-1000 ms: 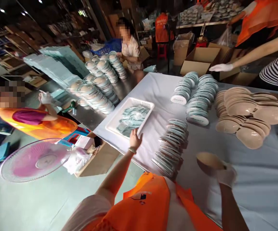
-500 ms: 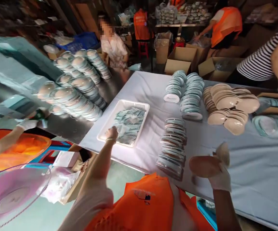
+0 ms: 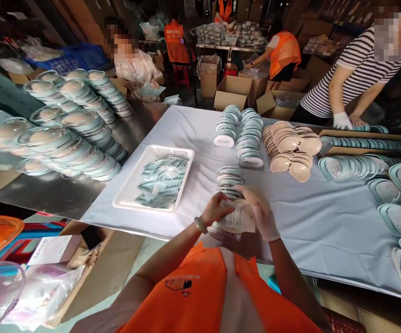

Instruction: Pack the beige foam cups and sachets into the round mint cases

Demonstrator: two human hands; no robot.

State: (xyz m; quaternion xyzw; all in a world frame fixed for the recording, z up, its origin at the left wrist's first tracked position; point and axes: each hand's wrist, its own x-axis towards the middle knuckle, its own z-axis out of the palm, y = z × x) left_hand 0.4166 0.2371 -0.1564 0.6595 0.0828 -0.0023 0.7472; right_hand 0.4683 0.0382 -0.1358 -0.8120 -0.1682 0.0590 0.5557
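Note:
Both my hands meet over the near row of packs. My left hand (image 3: 216, 210), bare with a bangle at the wrist, pinches the left edge of a pale printed packet (image 3: 242, 217). My right hand (image 3: 266, 217), in a white glove and slightly blurred, is closed at the packet's right side. Whether the beige cups are behind the packet I cannot make out. Beneath lies a row of oval clear-topped packs (image 3: 230, 175), partly hidden by my hands. To the left, a white plastic basket (image 3: 120, 199) holds several green-and-white printed packets (image 3: 163, 182).
Beyond stand two rows of oval packs (image 3: 250, 138) and a pile of beige cups (image 3: 299, 171). More packs (image 3: 351, 167) lie at right. Stacked domed packs (image 3: 71, 145) cover the metal table at left. Across the table, a person in a striped shirt (image 3: 353, 76) handles packs.
My left hand has come from the basket to the middle, now pinching a packet. My right hand, which held beige cups, has moved left to meet it. The view has turned right.

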